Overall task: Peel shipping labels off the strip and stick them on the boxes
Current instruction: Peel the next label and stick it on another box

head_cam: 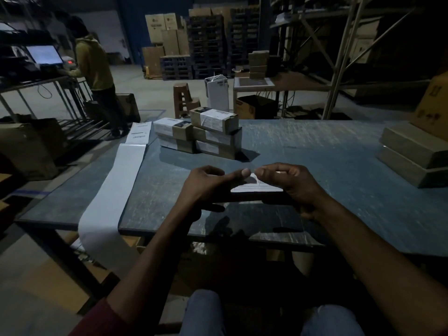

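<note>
Dim warehouse: grey table [315,151], concrete floor [150,93], metal racking [339,57], stacked pallets [208,44].

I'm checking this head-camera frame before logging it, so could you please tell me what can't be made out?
- The box under both hands: the left hand and right hand hide its ends.
- Its label: print too dim and small to read.
- The label strip: its lower end drops below the table edge.
- Plain boxes: cut by the right edge.

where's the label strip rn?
Head view, table's left side: the strip runs from beside the labelled boxes toward the near edge and hangs over it.
</note>
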The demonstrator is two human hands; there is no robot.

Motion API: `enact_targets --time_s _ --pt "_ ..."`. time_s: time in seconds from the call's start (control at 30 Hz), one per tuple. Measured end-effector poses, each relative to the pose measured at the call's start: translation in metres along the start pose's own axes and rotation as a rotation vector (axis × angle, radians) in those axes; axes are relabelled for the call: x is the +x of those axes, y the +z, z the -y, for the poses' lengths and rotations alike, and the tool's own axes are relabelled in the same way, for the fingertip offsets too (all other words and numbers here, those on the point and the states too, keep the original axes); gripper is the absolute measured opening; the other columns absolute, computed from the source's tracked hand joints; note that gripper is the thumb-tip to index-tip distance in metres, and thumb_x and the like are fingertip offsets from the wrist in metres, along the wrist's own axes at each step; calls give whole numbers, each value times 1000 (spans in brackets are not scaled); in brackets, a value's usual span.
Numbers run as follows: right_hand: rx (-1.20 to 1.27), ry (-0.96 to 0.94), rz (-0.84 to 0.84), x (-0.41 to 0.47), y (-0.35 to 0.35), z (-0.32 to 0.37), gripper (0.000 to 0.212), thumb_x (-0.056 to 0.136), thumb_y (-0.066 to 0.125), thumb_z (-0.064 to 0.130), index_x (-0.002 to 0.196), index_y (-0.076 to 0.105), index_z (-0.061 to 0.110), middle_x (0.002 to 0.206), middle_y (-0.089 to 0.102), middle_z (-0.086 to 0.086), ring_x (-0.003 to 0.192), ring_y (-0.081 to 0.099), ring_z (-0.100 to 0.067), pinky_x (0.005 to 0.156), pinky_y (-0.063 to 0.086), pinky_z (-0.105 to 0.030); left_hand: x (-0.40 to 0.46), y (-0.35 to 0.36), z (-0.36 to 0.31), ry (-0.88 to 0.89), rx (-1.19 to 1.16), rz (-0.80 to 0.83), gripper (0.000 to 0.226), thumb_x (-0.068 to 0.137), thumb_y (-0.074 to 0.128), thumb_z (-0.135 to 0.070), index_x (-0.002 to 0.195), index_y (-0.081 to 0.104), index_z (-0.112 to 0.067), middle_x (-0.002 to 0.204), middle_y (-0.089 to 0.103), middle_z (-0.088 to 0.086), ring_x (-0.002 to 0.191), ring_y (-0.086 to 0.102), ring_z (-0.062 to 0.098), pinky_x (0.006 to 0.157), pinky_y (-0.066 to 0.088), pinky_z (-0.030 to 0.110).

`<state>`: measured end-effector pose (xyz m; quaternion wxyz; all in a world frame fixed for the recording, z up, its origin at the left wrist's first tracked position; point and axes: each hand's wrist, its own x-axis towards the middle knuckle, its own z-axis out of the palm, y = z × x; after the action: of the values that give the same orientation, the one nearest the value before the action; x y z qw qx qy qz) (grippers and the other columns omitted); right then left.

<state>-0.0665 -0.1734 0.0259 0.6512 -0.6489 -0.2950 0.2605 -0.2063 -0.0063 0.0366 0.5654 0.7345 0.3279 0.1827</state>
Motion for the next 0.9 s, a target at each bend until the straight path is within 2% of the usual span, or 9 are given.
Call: enact_targets --time_s 0.07,0.17,0.3,0.4,0.53,0.6,0.7,0.8,0.9 --pt "-12 -26 14 1 -3 -2 40 67 88 39 95 83 11 99 80 -10 91 77 -21 69 60 -34 0 -1 -1 -8 -1 38 79 62 93 -60 121 68 -13 98 79 12 79 79 23 62 66 43" --pt "-7 -26 32 2 -9 -6 39 65 89 30 97 81 9 99 80 -10 93 77 -19 77 59 -26 -1 -1 -1 -6 8 82 68 68 92 -51 119 68 -13 91 80 12 72 80 21 62 65 40" --pt "-5 24 101 0 -18 -11 54 62 94 17 113 78 16 111 78 -12 95 77 -25 79 63 -36 0 -3 5 6 13 125 54 71 94 -42 112 72 -15 86 81 7 70 79 20 55 62 33" --pt "-19 52 166 -1 -20 -13 69 59 95 5 122 75 24 122 72 -9 104 75 -31 80 64 -47 2 -8 10 18 12 183 56 67 95 -41 112 72 -17 95 81 5 75 80 21 58 61 33" --pt "-99 9 242 -1 -29 -11 96 48 98 8 135 66 33 135 65 -6 115 71 -24 89 62 -38 9 -16 18 26 -28 256 71 60 101 -31 123 69 -23 111 77 9 91 79 27 75 66 43" --pt "-105 -5 228 -2 -29 -7 93 50 96 8 135 66 33 132 65 -4 113 70 -21 89 62 -34 11 -16 21 78 -55 211 89 50 103 -39 130 66 -28 119 73 11 99 77 28 80 66 44" --pt "-101 -59 110 -2 -17 -5 67 59 94 22 123 72 24 114 75 -4 100 75 -16 79 62 -29 11 -6 23 198 -57 70 109 37 101 -57 135 62 -32 125 69 9 106 73 25 81 66 42" --pt "-133 -112 5 -1 -10 -8 54 65 92 36 114 75 20 104 78 -2 89 77 -15 71 62 -27 13 4 27 270 -22 -55 107 38 95 -73 131 64 -30 118 72 7 103 74 23 81 66 43" --pt "-230 -150 88 2 -20 -13 64 62 97 25 122 72 23 113 77 -1 98 75 -16 77 61 -26 22 4 36 271 -22 -22 98 38 102 -59 123 70 -25 110 77 3 98 76 19 82 65 43"
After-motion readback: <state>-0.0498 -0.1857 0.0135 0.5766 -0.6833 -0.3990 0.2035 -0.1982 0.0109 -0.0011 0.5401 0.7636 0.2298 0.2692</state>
